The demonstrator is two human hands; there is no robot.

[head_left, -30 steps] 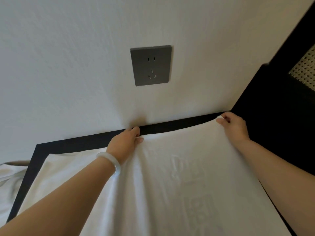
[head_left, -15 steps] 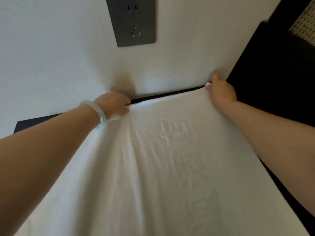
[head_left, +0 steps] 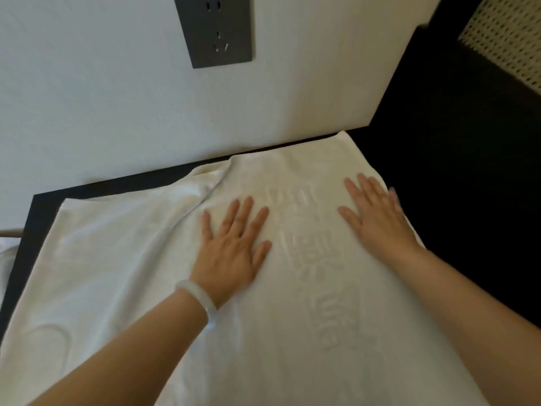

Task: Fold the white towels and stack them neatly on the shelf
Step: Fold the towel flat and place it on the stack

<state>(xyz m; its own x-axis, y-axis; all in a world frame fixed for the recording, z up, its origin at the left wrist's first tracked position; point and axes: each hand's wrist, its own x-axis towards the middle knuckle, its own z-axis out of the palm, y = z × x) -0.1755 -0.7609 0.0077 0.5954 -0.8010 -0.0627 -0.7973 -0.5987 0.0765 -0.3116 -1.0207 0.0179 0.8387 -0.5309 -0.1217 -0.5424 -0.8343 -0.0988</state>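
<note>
A large white towel [head_left: 292, 332] with embossed lettering lies spread over a black surface [head_left: 41, 206] against the wall. My left hand [head_left: 231, 250], a pale bangle on its wrist, lies flat with spread fingers on the towel's middle, just right of a raised crease that runs to the far edge. My right hand [head_left: 377, 215] lies flat with straight fingers on the towel near its right edge. Neither hand grips the cloth. The towel's far right corner reaches the wall.
A grey wall socket [head_left: 216, 30] sits on the white wall above the towel. A black panel [head_left: 456, 159] stands to the right, with woven cane [head_left: 509, 39] at the top right. More white cloth [head_left: 6, 259] shows at the left edge.
Both hands let go of the towel's far edge and drew back toward me. They now lie flat on top of the towel. The far edge rests by the wall.
</note>
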